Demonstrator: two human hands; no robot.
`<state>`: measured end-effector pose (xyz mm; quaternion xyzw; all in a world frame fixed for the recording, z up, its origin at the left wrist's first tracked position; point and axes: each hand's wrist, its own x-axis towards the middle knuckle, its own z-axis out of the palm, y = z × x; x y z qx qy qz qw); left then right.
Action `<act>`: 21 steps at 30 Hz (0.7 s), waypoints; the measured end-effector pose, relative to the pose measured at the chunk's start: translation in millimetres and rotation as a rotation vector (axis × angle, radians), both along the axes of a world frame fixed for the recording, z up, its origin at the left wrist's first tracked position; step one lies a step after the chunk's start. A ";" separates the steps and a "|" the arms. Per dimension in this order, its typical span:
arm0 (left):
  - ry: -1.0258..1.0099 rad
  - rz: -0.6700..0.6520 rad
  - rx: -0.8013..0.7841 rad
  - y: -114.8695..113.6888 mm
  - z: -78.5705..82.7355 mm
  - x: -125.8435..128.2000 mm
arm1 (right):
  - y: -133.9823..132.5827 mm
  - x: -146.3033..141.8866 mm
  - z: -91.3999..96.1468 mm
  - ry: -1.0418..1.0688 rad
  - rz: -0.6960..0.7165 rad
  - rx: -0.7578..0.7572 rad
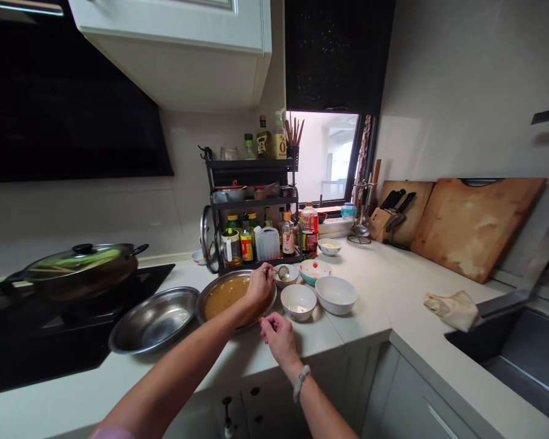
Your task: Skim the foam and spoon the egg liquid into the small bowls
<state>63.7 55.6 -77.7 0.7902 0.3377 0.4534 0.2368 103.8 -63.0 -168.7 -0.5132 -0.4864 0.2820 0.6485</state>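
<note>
My left hand [258, 284] is closed around the handle of a metal spoon [283, 272]. The spoon's head is at a small white bowl [293, 281]. Under my left wrist lies a wide metal basin [204, 316] filled with brown liquid. My right hand [280, 339], with a bracelet on its wrist, is held near the basin's right front rim, its fingers curled together. A red spot shows at its fingertips; whether they hold anything is hidden. Close by stand a white bowl [298, 300] with a little something inside, a larger white bowl [337, 296] and a patterned bowl [315, 272].
An oval metal basin [158, 323] sits between the stove and the filled basin. A lidded pan [80, 268] is on the stove [73, 347]. Behind rises a black rack [251, 201] of bottles. Cutting boards [478, 222], a knife block [380, 225], a cloth [452, 309] and a sink [526, 347] are rightward.
</note>
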 end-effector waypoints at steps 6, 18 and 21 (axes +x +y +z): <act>-0.230 0.183 -0.402 3.2 13.0 1.0 | -1.1 0.4 3.2 0.002 -0.006 -0.008; -0.382 0.455 -0.508 21.4 23.6 -19.3 | -1.3 0.8 4.0 -0.001 -0.024 0.001; -0.407 0.483 -0.500 20.9 29.0 -22.7 | -1.5 0.9 3.7 0.001 -0.016 0.006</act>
